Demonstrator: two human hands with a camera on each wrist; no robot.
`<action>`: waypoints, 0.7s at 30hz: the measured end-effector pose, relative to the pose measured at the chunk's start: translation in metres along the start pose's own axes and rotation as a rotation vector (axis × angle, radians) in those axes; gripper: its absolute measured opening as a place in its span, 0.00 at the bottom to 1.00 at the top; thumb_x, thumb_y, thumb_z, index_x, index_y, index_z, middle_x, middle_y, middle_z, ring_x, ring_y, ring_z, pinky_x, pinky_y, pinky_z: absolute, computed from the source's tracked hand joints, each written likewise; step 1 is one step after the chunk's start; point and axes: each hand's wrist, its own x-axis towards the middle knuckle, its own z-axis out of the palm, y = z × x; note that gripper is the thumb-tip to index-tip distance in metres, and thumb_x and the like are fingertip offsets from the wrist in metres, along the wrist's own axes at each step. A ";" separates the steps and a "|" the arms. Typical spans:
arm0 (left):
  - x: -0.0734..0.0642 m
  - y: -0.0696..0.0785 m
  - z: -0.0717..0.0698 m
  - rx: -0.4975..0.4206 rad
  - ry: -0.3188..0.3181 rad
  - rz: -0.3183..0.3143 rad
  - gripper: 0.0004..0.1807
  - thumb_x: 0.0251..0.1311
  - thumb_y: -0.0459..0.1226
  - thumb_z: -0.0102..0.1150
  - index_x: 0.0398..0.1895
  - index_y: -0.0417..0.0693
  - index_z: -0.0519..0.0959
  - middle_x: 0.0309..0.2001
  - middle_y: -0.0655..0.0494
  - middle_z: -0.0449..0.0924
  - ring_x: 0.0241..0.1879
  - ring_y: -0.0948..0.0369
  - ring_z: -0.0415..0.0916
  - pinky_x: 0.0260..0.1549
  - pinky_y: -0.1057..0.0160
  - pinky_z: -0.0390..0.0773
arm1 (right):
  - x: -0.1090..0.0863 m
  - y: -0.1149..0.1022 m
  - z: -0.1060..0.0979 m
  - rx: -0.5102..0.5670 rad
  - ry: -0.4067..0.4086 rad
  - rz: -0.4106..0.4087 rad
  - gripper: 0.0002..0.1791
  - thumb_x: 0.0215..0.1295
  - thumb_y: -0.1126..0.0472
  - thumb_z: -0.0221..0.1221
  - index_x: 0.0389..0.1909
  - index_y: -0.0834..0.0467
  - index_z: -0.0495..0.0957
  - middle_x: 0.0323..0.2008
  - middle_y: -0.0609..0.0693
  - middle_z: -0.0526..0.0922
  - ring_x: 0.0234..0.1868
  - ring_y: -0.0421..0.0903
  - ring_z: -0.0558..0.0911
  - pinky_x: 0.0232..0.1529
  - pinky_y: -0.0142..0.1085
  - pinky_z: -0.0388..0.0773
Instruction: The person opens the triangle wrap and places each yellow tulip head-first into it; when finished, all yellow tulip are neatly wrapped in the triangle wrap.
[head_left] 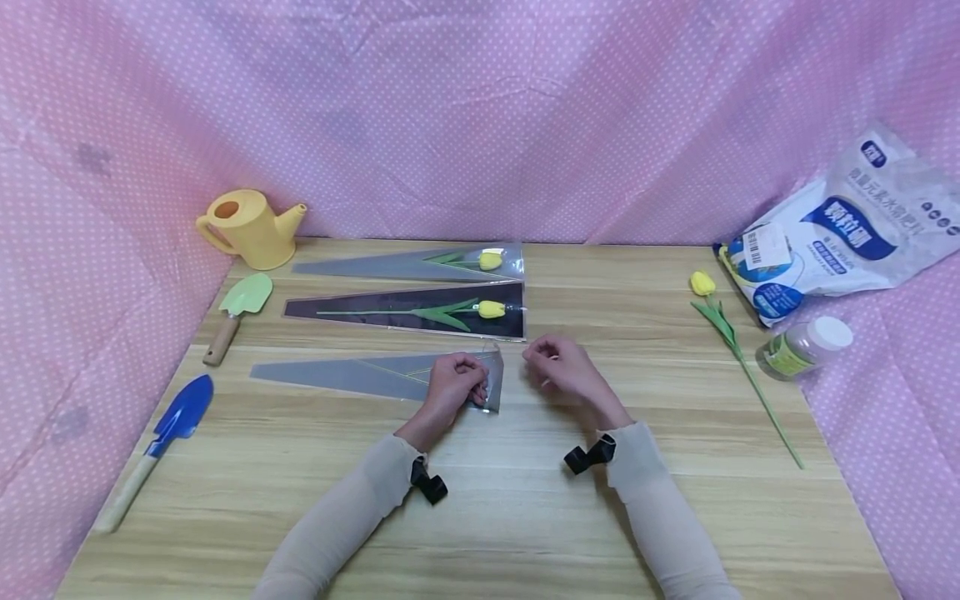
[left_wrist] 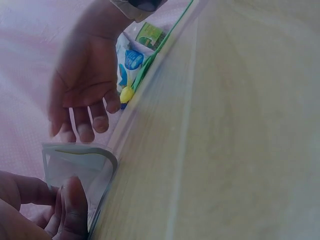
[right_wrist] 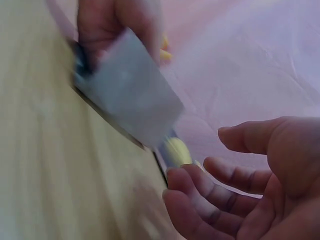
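In the head view a grey tapered flower sleeve (head_left: 382, 375) lies nearest me, its wide end to the right. My left hand (head_left: 453, 385) pinches that wide end between thumb and fingers. The left wrist view shows the sleeve's mouth (left_wrist: 77, 150) bowed apart above the pinching fingers. Just right of it is my right hand (head_left: 566, 367), holding nothing, its fingers loosely bent and apart in the right wrist view. Behind lie a dark sleeve (head_left: 360, 305) and another grey sleeve (head_left: 375, 262), each with a yellow tulip inside. A loose yellow tulip (head_left: 729, 333) lies at the right.
On the left stand a yellow watering can (head_left: 258, 233), a green trowel (head_left: 243, 300) and a blue trowel (head_left: 176, 421). A white and blue bag (head_left: 840, 233) and a clear jar with a white lid (head_left: 802, 350) are at the right. Pink dotted cloth (head_left: 480, 125) hangs behind the wooden table (head_left: 510, 517).
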 end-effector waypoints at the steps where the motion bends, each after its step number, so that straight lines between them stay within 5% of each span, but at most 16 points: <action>1: 0.000 0.000 0.000 -0.001 -0.001 0.002 0.05 0.61 0.24 0.57 0.36 0.27 0.78 0.18 0.55 0.79 0.14 0.64 0.75 0.16 0.67 0.78 | 0.000 0.001 -0.004 0.000 0.016 -0.013 0.15 0.73 0.56 0.55 0.50 0.62 0.78 0.41 0.61 0.82 0.34 0.48 0.82 0.32 0.38 0.84; 13: -0.001 0.000 0.000 0.009 -0.003 0.004 0.04 0.61 0.24 0.57 0.35 0.27 0.79 0.18 0.55 0.79 0.15 0.64 0.75 0.16 0.68 0.78 | -0.007 0.014 -0.063 0.088 0.188 0.010 0.21 0.74 0.57 0.54 0.56 0.70 0.72 0.43 0.62 0.80 0.36 0.45 0.86 0.36 0.41 0.87; 21: -0.002 0.001 0.000 0.013 -0.003 0.011 0.05 0.62 0.26 0.58 0.36 0.27 0.78 0.18 0.56 0.79 0.15 0.65 0.75 0.16 0.68 0.78 | -0.019 0.024 -0.097 0.051 0.309 0.040 0.27 0.75 0.51 0.53 0.61 0.70 0.70 0.49 0.64 0.79 0.35 0.35 0.85 0.36 0.32 0.86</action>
